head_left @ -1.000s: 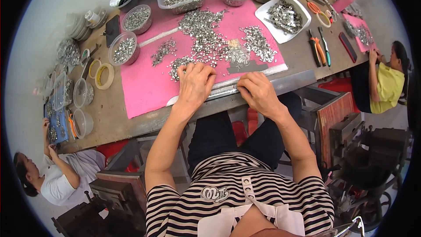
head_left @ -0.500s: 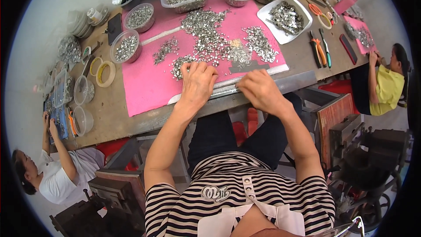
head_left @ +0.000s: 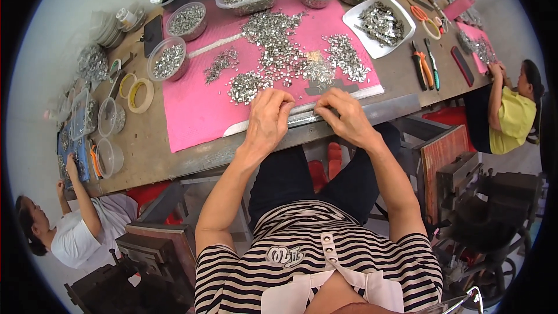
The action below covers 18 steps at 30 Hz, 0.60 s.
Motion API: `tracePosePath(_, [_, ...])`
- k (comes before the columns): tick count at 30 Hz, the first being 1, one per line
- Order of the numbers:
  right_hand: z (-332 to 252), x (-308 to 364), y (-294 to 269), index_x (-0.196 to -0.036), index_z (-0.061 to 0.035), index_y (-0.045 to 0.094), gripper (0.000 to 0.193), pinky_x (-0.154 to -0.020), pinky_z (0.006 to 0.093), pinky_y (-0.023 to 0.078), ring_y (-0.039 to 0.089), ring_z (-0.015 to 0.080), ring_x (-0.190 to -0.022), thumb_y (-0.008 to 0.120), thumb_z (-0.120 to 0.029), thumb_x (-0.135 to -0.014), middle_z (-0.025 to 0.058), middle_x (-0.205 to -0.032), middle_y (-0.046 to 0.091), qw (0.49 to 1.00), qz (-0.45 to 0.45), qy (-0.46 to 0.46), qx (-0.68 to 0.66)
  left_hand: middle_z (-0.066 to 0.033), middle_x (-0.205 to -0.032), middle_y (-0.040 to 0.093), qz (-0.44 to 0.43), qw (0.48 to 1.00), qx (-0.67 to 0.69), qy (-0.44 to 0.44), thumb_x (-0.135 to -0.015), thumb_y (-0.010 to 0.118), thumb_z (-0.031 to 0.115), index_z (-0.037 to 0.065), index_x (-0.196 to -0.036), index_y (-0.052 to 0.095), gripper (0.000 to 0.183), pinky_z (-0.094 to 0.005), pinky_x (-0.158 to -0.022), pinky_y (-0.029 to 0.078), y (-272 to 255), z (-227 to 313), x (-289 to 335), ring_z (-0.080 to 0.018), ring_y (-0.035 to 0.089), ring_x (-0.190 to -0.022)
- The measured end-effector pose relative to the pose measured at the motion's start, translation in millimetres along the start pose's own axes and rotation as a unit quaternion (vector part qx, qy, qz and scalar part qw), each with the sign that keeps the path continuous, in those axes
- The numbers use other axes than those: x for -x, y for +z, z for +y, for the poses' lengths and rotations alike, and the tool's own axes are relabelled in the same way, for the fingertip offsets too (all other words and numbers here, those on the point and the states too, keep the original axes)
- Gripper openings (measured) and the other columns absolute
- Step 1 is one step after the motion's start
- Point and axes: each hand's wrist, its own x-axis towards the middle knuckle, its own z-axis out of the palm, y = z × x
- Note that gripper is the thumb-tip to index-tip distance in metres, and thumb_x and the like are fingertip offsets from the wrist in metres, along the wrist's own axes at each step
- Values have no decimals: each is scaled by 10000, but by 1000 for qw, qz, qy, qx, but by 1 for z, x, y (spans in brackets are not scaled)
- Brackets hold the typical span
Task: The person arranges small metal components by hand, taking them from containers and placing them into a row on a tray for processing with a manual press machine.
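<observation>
Both my hands work close together at the front edge of the pink mat [head_left: 197, 113]. My left hand [head_left: 267, 119] is closed, fingers bent down with the thumb against them. Opposite it, my right hand [head_left: 347, 119] is pinched, thumb and forefinger close together. A narrow silvery strip [head_left: 303, 118] lies along the bench edge between them. Whatever the fingertips hold is too small to make out. Just beyond my hands is a heap of small shiny metal pieces [head_left: 247, 87]. Thin pale pins [head_left: 319, 72] lie near a flat dark grey bar [head_left: 332, 89].
Tubs of metal parts, including a rectangular one [head_left: 250, 3], line the back. A white dish [head_left: 379, 26] holds darker pieces. Pliers [head_left: 425, 67] and scissors [head_left: 427, 20] lie right, tape rolls [head_left: 139, 97] left. One person sits at each side, in white [head_left: 93, 229] and yellow [head_left: 511, 119].
My left hand has shifted slightly right and toward me. The right hand has turned, its thumb and forefinger now showing. The person at left has moved their hands apart.
</observation>
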Motion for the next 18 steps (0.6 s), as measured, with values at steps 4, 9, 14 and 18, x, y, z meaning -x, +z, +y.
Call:
tracePosePath(4, [-1, 11, 8, -926, -10, 672, 70, -778, 395, 479, 606, 297, -860, 726, -26, -884, 105, -916, 643, 998, 53, -37, -22, -124, -895, 625, 30, 998, -58, 24, -908, 676, 20, 27, -969, 629, 77, -435, -818, 447, 4, 1, -1, -333, 609, -859])
tracePosePath(9, [-1, 14, 15, -913, -13, 685, 91, -742, 398, 486, 594, 288, -845, 752, -9, -853, 95, -910, 639, 995, 87, -38, -21, -134, -890, 625, 30, 999, -16, 14, -912, 662, 6, 21, -983, 620, 84, -444, -800, 449, 8, 1, 3, -337, 609, -859])
tracePosePath(14, [-1, 15, 16, -914, -19, 695, 102, -749, 395, 490, 602, 283, -860, 766, -15, -841, 95, -918, 645, 994, 99, -43, -23, -152, -883, 631, 17, 999, -15, 36, -942, 639, -19, -17, -999, 602, 69, -401, -717, 489, 10, 7, 7, -304, 609, -778])
tracePosePath(18, [-5, 15, 17, -910, -20, 696, 108, -767, 399, 496, 604, 287, -880, 773, -18, -833, 96, -919, 641, 993, 107, -58, -2, -152, -885, 622, 6, 998, -17, 55, -932, 636, -24, -13, -985, 603, 64, -412, -741, 474, 16, 14, 11, -328, 595, -798])
